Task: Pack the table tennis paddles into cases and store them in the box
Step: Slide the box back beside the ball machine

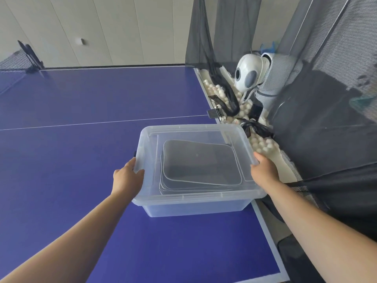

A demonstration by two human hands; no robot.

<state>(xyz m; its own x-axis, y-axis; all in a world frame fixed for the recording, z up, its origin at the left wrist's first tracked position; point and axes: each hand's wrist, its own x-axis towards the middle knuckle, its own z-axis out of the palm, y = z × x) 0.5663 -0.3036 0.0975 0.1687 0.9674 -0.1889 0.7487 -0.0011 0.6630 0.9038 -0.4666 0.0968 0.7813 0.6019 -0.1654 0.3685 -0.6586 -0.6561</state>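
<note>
fingers [136,171] of my left hand [128,176] curl over the box's left rim, thumb on top near the lid [195,131] edge; my right hand [264,168] grips the right rim the same way, its fingertips hidden under the lip. both hands hold the box [193,207], one per side.

it is clear plastic with a clear lid on it, and it sits on a blue table [71,160] near the right edge, which it slightly overhangs. a white line crosses the table behind the box, and a white border runs along the edge. pale panelled wall stands behind.

through the lid i see dark grey cases [200,162] with pale piping, stacked flat and slightly askew. i make out at least two, maybe three; lower edges blur together, so i can't count them surely. the paddles themselves can't be seen.

far left, the net [14,62] and its black post [30,55] are cut off by the frame. right of the table, black mesh netting [326,119] hangs around one white ball machine [250,71], with many white balls [263,146] heaped in the tray below, too many and too small to count.
</note>
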